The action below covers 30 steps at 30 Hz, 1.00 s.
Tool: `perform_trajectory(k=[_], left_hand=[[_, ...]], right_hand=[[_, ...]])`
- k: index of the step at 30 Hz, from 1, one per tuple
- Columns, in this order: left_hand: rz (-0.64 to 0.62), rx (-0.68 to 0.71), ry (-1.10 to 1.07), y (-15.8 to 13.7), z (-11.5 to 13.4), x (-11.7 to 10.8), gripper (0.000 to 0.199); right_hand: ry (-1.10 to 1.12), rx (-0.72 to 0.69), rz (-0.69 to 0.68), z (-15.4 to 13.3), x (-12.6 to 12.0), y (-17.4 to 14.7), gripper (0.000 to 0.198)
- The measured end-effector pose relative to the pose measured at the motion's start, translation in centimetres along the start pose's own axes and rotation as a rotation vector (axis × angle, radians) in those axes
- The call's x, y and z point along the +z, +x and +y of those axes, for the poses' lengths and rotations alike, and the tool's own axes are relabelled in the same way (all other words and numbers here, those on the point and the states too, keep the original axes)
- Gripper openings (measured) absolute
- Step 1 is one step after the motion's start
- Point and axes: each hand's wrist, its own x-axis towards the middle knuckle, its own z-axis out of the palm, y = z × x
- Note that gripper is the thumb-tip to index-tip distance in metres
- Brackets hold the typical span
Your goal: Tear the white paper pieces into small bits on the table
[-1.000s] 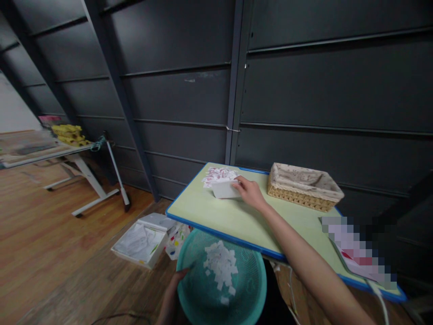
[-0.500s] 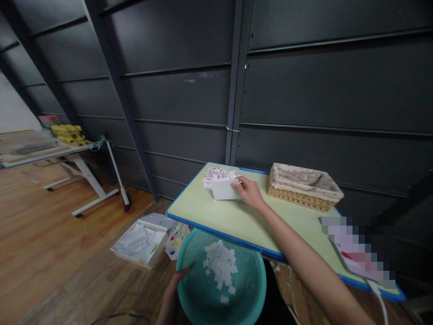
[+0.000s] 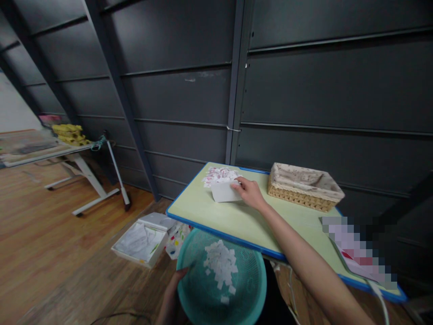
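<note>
Pinched between the thumb and fingers of my right hand (image 3: 248, 190) is a white card (image 3: 225, 192), held on edge over the table. Right behind it lies a pile of small white and pinkish paper scraps (image 3: 219, 173); the card hides the pile's near side. Below the table's front edge, my left hand (image 3: 179, 275) grips the left rim of a green plastic basket (image 3: 252, 289). Small white paper squares (image 3: 219, 262) are heaped inside that basket.
The pale yellow table (image 3: 199, 205) has a blue edge. A cloth-lined wicker basket (image 3: 301, 194) stands at its back right, near a pixelated flat item (image 3: 355, 257). An open white box (image 3: 138, 246) sits on the floor at left. A dark panelled wall (image 3: 176, 99) rises behind.
The white card in my right hand has shifted very slightly toward me, away from the scraps. My left hand and the green basket stay where they were.
</note>
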Motion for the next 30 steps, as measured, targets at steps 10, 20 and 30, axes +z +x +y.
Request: perform_trajectory(k=[10,20,30], left_hand=[[-0.030,0.041,0.024,1.1,-0.8,-1.0,0.078],[0.029,0.047,0.025,-0.3,0.0,0.6,0.074],[-0.023,0.035,-0.007,1.3,-0.7,-0.5,0.071]], right_hand=[[0.242,-0.008,-0.040,1.1,-1.1,0.6,0.031],[0.265,0.048,-0.040,2.1,-0.6,0.8,0.032],[0.431,0.076,-0.295,1.5,-2.5,-0.7,0.029]])
